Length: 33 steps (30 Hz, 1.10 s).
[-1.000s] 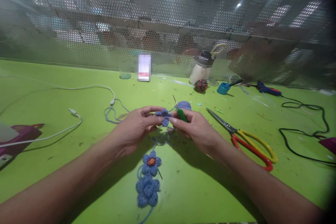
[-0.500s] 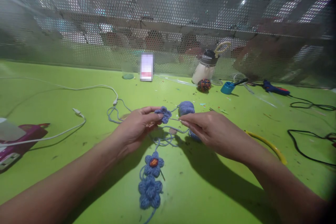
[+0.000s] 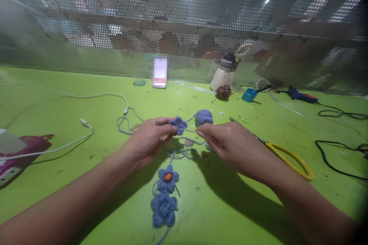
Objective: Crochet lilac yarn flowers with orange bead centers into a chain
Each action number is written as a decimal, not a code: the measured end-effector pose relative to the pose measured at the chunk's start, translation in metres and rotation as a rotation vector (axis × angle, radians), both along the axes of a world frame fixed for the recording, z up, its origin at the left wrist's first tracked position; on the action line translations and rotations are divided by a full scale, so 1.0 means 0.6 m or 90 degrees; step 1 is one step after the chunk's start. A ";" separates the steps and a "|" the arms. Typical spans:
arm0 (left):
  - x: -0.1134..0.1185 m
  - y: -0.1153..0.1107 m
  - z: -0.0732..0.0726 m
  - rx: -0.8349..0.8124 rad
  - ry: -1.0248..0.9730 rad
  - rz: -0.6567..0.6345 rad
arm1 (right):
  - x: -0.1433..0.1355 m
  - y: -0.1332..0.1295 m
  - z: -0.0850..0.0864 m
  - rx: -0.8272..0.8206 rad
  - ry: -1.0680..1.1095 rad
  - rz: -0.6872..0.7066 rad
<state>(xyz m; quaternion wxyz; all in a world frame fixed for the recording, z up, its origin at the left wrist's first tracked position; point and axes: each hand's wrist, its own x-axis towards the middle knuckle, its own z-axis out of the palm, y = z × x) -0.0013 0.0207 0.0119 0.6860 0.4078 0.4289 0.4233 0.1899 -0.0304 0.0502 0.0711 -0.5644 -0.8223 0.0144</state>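
Between the thumb and fingers of my left hand is a small blue-purple crocheted flower. My right hand pinches a thin metal crochet hook, whose far end meets the flower; its exact tip is hard to make out. Blue-purple yarn lies in loose loops below the hands. Just beyond my right hand sits a ball of the same yarn. Nearer me lie two finished-looking flowers joined by yarn: one with an orange centre, the other all blue.
Yellow-handled scissors lie beside my right forearm. Behind stand a phone, a bottle, a multicoloured yarn ball, a blue pot and a glue gun. At left are a purple power strip and white cables.
My right hand has shifted very slightly left with the hook, and more of the scissors shows past it. The held flower has turned a little and its petals show more openly.
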 end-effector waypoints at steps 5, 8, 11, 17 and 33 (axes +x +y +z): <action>0.003 -0.003 -0.002 0.005 -0.009 -0.021 | -0.001 0.003 -0.010 0.007 -0.046 -0.028; 0.004 -0.005 0.000 -0.005 -0.028 -0.030 | -0.001 0.003 -0.010 0.009 -0.064 -0.029; 0.005 -0.007 0.001 0.002 -0.023 -0.024 | -0.001 0.001 -0.009 0.008 -0.073 -0.023; 0.008 -0.012 0.001 0.032 0.051 0.008 | -0.008 -0.002 -0.015 0.028 -0.133 -0.029; 0.012 -0.012 -0.001 0.006 -0.001 0.017 | -0.013 0.004 -0.015 -0.041 0.030 -0.053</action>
